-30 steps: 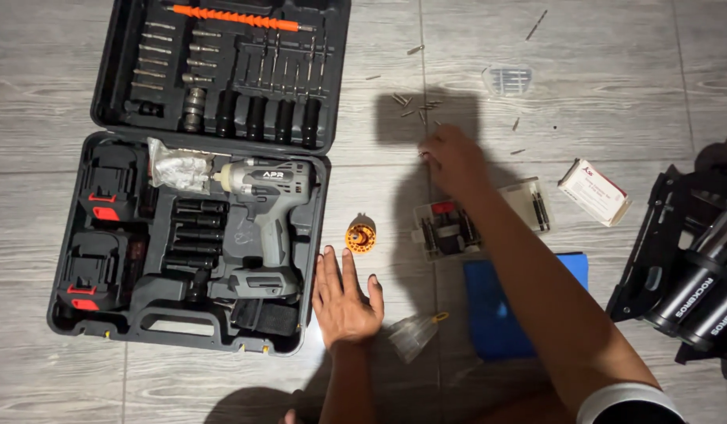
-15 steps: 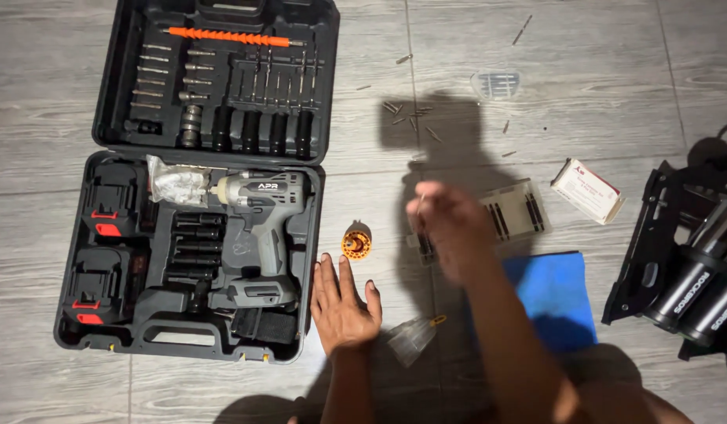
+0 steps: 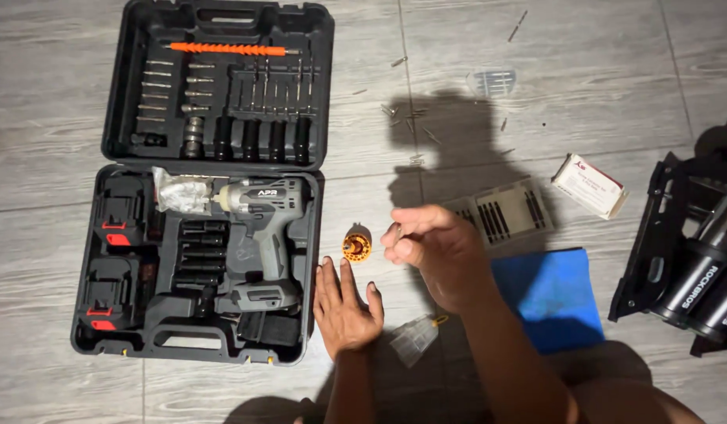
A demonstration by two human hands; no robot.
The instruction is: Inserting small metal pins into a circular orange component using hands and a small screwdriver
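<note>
The right hand (image 3: 426,243) pinches something too small to see. The left hand (image 3: 344,302) lies flat on the floor. The orange part (image 3: 356,244) between them looks small, hard and light; pick it by its sides.

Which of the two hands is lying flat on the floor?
The left hand, palm down with fingers spread beside the open tool case. The right hand is raised, fingers curled.

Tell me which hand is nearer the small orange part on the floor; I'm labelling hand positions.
Left. The left hand lies flat on the floor just below the orange part; the right hand is loosely closed, to its right.
</note>
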